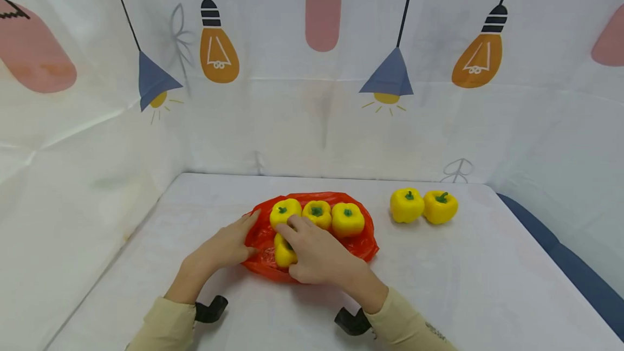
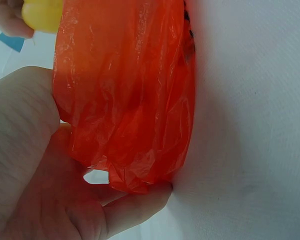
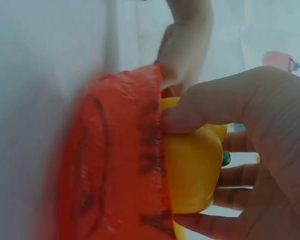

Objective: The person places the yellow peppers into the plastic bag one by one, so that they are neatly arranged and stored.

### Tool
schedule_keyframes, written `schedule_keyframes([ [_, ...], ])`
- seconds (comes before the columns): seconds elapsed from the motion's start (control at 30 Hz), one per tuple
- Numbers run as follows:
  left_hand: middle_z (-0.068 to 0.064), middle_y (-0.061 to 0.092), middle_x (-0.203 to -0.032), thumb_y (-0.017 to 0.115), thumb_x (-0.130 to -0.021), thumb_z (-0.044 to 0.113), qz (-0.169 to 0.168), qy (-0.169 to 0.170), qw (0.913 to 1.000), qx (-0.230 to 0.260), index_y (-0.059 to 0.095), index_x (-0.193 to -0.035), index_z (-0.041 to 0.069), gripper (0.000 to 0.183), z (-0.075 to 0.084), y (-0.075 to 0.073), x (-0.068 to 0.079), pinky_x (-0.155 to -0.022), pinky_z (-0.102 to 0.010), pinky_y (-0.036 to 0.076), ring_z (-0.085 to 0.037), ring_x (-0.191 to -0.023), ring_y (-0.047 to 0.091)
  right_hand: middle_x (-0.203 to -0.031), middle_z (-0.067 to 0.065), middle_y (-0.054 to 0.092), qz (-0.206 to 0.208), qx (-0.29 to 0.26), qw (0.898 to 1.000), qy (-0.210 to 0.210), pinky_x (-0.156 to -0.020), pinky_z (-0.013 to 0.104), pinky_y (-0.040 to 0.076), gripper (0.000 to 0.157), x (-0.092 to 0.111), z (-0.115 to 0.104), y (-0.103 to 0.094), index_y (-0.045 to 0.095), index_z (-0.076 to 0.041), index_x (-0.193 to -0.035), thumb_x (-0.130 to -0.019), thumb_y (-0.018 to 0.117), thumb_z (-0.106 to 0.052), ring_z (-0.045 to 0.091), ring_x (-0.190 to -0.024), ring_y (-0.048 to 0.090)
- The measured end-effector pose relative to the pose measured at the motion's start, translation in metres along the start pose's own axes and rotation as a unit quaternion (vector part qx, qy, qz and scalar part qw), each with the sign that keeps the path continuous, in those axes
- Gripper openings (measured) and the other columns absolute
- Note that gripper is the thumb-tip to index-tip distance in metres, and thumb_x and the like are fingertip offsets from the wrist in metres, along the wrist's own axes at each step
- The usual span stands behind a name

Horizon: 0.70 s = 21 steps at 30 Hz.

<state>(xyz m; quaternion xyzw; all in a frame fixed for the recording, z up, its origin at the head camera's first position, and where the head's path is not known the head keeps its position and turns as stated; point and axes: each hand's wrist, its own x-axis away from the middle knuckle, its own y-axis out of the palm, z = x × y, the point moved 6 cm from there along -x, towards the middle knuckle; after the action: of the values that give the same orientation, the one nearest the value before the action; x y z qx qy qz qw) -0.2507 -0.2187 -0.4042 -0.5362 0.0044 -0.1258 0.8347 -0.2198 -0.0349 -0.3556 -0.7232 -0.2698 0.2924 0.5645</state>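
Note:
A red plastic bag [image 1: 263, 271] sits with its mouth spread wide. My left hand [image 1: 228, 244] holds its left side, thumb and fingers at the rim; in the left wrist view a finger runs along the bag's base. My right hand [image 1: 319, 253] grips a yellow bell pepper [image 3: 192, 165] at the front left of the bag's mouth, thumb on one side and fingers on the other. Behind it in the bag stand a left yellow bell pepper [image 1: 281, 210], a middle one [image 1: 323, 222] and a right one [image 1: 348, 221], green stems up.
Two more yellow bell peppers, one [image 1: 407, 206] beside the other [image 1: 441, 209], stand on the white table [image 1: 487, 275] at the back right. Patterned white cloth [image 1: 283, 129] hangs behind the table. Black devices are worn at both wrists.

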Motion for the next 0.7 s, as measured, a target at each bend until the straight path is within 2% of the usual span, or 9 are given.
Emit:
schedule_keyframes([
  [0.17,-0.017,0.031,-0.162,0.07,-0.089,0.023,-0.001,-0.01,0.9999,-0.003,0.024,-0.159,0.011,0.085,0.001,0.001,0.0,-0.114,-0.064,0.034,-0.041,-0.145,0.037,-0.127,0.0,0.052,0.007,-0.003,1.0,0.004,-0.098,0.03,0.055,0.069,-0.002,-0.002,0.012,0.046,-0.016,-0.144,-0.082,0.074,-0.024,0.013,-0.108,0.055],
  [0.4,-0.017,0.032,-0.161,0.071,-0.088,0.023,-0.004,-0.015,0.9999,-0.003,0.024,-0.159,0.012,0.086,0.002,0.001,0.0,-0.113,-0.063,0.036,-0.041,-0.145,0.037,-0.118,-0.003,0.052,0.039,0.024,0.999,0.014,-0.093,0.028,0.057,0.049,-0.002,-0.002,0.016,0.053,-0.019,-0.125,-0.085,0.075,-0.039,0.013,-0.106,0.055],
  [0.7,-0.018,0.032,-0.161,0.069,-0.088,0.022,0.0,-0.009,0.9999,-0.006,0.024,-0.158,0.011,0.084,0.002,0.0,0.0,-0.114,-0.063,0.035,-0.041,-0.145,0.037,-0.121,0.0,0.052,0.069,0.065,0.995,0.004,-0.088,0.026,0.058,0.054,-0.003,-0.008,0.019,0.054,-0.018,-0.126,-0.084,0.076,-0.043,0.015,-0.109,0.053],
])
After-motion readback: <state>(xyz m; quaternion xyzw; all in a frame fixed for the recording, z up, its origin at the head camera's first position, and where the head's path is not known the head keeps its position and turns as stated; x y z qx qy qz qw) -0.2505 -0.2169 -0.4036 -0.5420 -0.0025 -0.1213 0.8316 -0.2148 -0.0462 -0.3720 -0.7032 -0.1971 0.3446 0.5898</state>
